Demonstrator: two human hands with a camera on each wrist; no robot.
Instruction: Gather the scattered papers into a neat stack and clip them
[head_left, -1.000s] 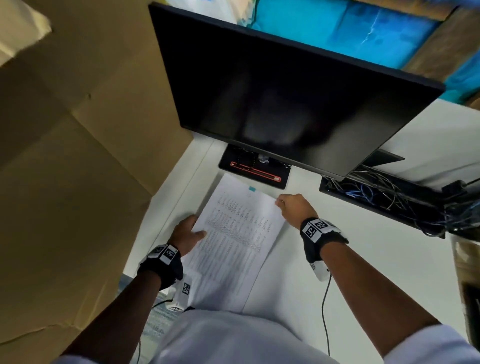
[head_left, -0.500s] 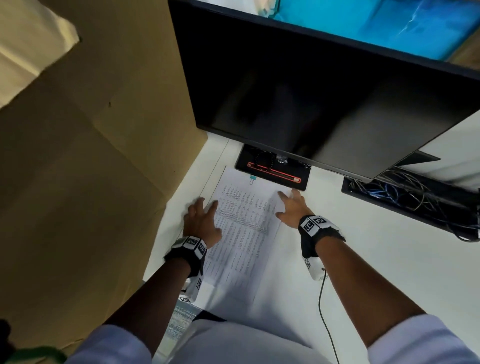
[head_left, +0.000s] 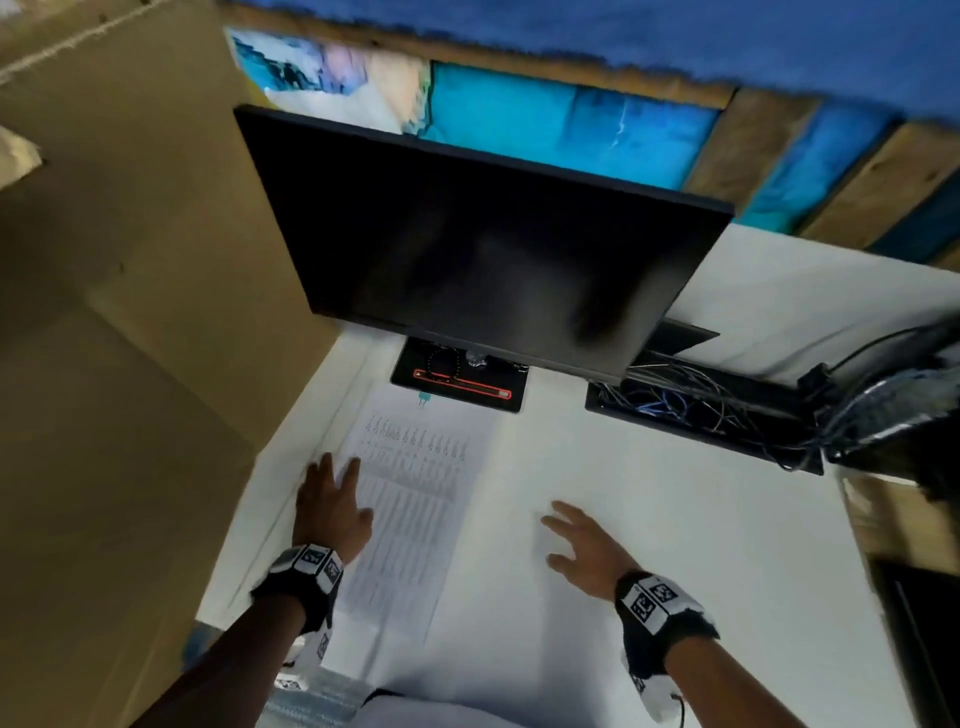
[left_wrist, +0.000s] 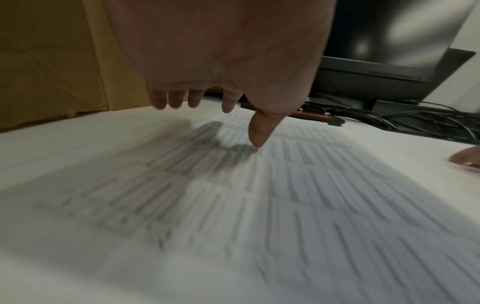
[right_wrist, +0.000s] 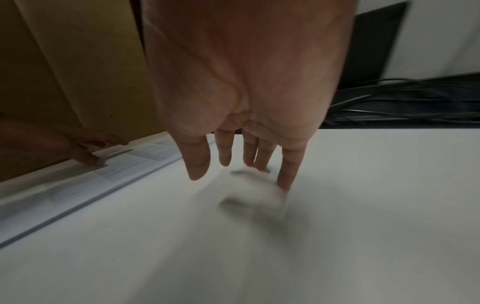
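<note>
A stack of printed papers (head_left: 415, 499) lies on the white desk (head_left: 675, 545), its far end near the monitor base. A small teal clip (head_left: 423, 399) sits at its far edge. My left hand (head_left: 330, 506) lies flat and open on the stack's left side; in the left wrist view the left hand (left_wrist: 233, 98) has straight fingers and its thumb tip touches the papers (left_wrist: 285, 205). My right hand (head_left: 582, 551) hovers open over bare desk to the right of the stack, fingers spread, holding nothing. In the right wrist view the right hand (right_wrist: 246, 164) is just above the desk.
A black monitor (head_left: 483, 249) overhangs the far end of the desk, above its black base (head_left: 460, 376). A tall cardboard sheet (head_left: 130, 338) walls the left side. A tray of tangled cables (head_left: 701, 410) lies at the back right.
My right hand has left the stack's right edge and moved right and nearer, over bare desk. The left hand stays flat on the stack. The head view has tilted up.
</note>
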